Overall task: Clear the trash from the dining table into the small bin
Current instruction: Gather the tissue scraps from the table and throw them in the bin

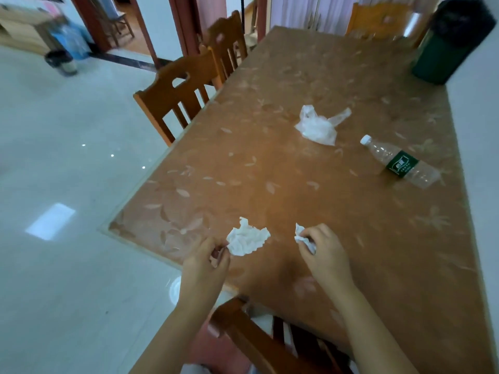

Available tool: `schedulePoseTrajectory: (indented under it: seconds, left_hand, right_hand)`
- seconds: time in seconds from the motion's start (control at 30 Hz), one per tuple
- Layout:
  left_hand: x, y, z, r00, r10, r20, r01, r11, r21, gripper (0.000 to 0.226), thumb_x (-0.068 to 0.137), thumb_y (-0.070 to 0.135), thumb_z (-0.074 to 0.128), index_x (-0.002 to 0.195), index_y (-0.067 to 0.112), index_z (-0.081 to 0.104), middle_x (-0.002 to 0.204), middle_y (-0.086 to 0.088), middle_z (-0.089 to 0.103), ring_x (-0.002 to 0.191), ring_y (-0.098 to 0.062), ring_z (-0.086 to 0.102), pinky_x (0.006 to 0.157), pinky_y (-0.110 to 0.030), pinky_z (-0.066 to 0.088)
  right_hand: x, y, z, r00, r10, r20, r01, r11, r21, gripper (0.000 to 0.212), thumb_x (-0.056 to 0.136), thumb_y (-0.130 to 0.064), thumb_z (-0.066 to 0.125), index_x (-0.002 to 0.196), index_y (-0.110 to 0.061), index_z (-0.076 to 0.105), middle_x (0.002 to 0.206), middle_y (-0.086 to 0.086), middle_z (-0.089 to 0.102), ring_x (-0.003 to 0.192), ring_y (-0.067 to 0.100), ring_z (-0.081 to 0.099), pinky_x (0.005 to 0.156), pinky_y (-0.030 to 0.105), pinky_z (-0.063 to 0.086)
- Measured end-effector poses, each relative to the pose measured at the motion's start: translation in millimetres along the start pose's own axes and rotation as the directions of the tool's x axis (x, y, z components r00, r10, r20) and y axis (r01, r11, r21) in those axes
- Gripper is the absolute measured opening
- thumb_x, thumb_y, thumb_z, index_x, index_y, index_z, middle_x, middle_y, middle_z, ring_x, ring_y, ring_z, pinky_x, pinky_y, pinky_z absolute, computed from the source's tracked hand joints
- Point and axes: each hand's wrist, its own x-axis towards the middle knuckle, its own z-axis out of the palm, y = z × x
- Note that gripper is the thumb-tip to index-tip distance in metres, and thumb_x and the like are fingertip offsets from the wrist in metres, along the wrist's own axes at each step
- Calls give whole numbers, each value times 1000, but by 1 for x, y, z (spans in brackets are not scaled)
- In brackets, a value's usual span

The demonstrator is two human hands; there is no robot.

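Trash scattered over the dining table, ordered here from largest to smallest. Small bin, dark green with a black liner, standing on the table's far corner at about one o'clock. Crumpled plastic bag near the middle at twelve o'clock. Empty bottle lying on its side toward two o'clock, white cap pointing away from the near edge. Crumpled tissue at the near edge, around seven o'clock, pinched at its lower corner by the left hand. Smaller tissue wad at six o'clock, enclosed by the curled fingers of the right hand.

For the step in hand: better to gather each tissue fully into the palm, so no loose flap trails or drops on the carry. Bin well apart from both hands, so probably a long reach or a walk round the table. Likely wise to collect bag and bottle on the way.

Bottle label green with white characters, too small and blurred to read. No other writing visible.
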Motion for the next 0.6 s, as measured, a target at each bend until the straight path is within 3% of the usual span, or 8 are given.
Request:
schedulePoseTrajectory:
  seconds: [0.13, 0.23, 0.4, 0.6]
  left_hand:
    - [-4, -28, -54, 995, -30, -98, 26, 999, -45, 30, 77, -2, 63, 76, 27, 59, 75, 4, 57, 75, -5, 52, 61, -6, 36]
    - [-11, -56, -103, 981, -43, -190, 32, 998, -60, 26, 76, -5, 63, 75, 21, 61, 76, 4, 56, 74, -3, 53, 60, -6, 36]
    - [-33, -123, -187, 927, -129, -353, 126, 992, -32, 19, 77, -6, 63, 76, 13, 63, 78, 7, 55, 76, 6, 52, 60, -3, 35]
    - [-52, -214, -287, 874, -182, -451, 242, 967, 78, 18, 75, -8, 63, 78, 10, 63, 77, 5, 53, 69, -7, 53, 60, -10, 36]
  right_hand:
    - [0, -65, 17, 989, -140, 38, 140, 990, 6, 6, 78, -8, 64, 81, -13, 62, 81, -1, 53, 74, 12, 47, 54, 11, 26]
    - [-2, -119, 38, 971, -232, 66, 230, 973, 32, 6, 78, -7, 64, 81, -12, 62, 80, -1, 53, 73, 15, 48, 55, 11, 27]
    - [-16, -215, 93, 913, -388, 129, 381, 922, 73, 8, 76, -8, 67, 77, -12, 61, 76, 3, 54, 69, 21, 50, 54, 23, 31]
    - [-37, -320, 174, 857, -477, 194, 453, 878, 157, 11, 75, -8, 69, 78, -15, 61, 76, -2, 52, 72, 6, 44, 62, 6, 30]
